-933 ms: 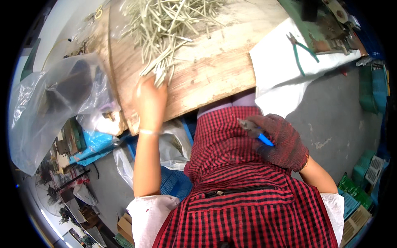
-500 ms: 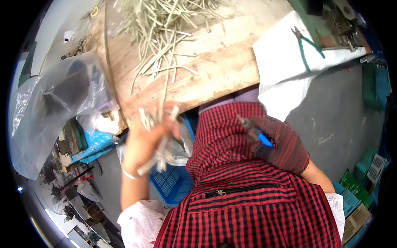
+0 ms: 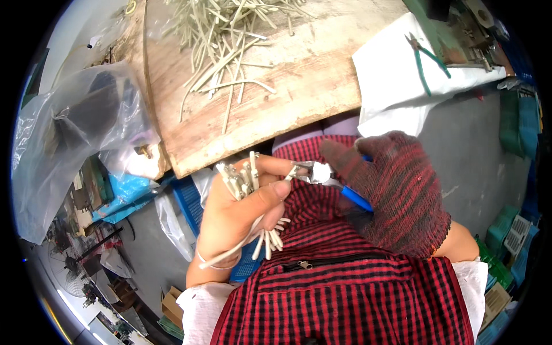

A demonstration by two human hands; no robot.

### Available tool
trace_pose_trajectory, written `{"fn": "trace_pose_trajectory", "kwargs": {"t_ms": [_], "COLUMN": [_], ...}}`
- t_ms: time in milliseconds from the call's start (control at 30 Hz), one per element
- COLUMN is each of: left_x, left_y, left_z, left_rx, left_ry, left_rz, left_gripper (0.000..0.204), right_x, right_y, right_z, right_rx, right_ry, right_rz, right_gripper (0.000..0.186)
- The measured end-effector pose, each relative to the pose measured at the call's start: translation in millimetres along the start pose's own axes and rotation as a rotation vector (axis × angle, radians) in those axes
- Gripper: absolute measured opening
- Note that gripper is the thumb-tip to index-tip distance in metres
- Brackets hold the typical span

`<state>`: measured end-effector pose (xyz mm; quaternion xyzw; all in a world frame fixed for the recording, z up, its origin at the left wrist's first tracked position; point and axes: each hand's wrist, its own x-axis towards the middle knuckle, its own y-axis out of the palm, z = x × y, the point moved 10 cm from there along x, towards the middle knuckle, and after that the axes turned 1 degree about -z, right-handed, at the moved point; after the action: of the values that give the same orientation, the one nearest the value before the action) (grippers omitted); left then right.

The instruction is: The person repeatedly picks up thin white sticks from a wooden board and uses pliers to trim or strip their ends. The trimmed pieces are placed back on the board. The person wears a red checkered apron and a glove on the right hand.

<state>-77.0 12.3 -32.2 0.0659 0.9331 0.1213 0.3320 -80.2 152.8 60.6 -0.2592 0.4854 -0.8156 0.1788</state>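
Note:
My bare left hand (image 3: 244,213) is closed around a bunch of thin, pale, cord-like strips (image 3: 234,183), their ends poking out above and below the fingers. One of them sticks out between its thumb and forefinger. In my right hand (image 3: 405,192), covered by a dark red and black knit glove, is a pair of blue-handled pliers (image 3: 356,197). Their jaws are at the tip of that pinched strip; whether they bite on it I cannot tell. More pale strips lie in a loose pile (image 3: 230,29) on the wooden table (image 3: 299,83).
Green-handled pliers (image 3: 421,66) rest on a white sheet (image 3: 376,72) right of the table. A clear plastic bag (image 3: 69,138) hangs at the left. Below my left arm is a blue basket (image 3: 187,201). Crates (image 3: 517,230) stand at the far right.
My left hand has come from the table edge toward my lap with the bunch. The right hand has raised the pliers to meet it. One strip now lies at the table's near edge.

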Motion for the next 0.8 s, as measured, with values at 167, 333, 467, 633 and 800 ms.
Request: {"fn": "trace_pose_trajectory", "kwargs": {"t_ms": [167, 333, 467, 633, 800], "left_x": [-1.5, -2.1, -5.0, -3.1, 0.0], "left_y": [11.0, 18.0, 18.2, 18.3, 10.4], "left_z": [16.6, 25.4, 23.2, 29.0, 17.8], "left_rx": [0.151, 0.244, 0.278, 0.169, 0.051], "left_ry": [-0.207, -0.279, -0.278, -0.237, -0.067], "left_rz": [0.22, 0.264, 0.247, 0.289, 0.246], "left_gripper": [0.021, 0.025, 0.025, 0.023, 0.016], "right_x": [-13.2, -11.0, -10.4, -20.3, -47.3], "right_y": [23.3, 6.6, 8.7, 22.7, 42.0], "right_z": [-20.7, -9.0, -8.7, -13.9, -52.7], "right_rx": [-0.227, -0.282, -0.273, -0.253, 0.371], "right_ry": [-0.138, -0.345, -0.369, -0.325, 0.04], "right_rz": [0.339, 0.056, 0.09, 0.271, 0.009], "right_gripper": [0.044, 0.027, 0.028, 0.029, 0.04]}}
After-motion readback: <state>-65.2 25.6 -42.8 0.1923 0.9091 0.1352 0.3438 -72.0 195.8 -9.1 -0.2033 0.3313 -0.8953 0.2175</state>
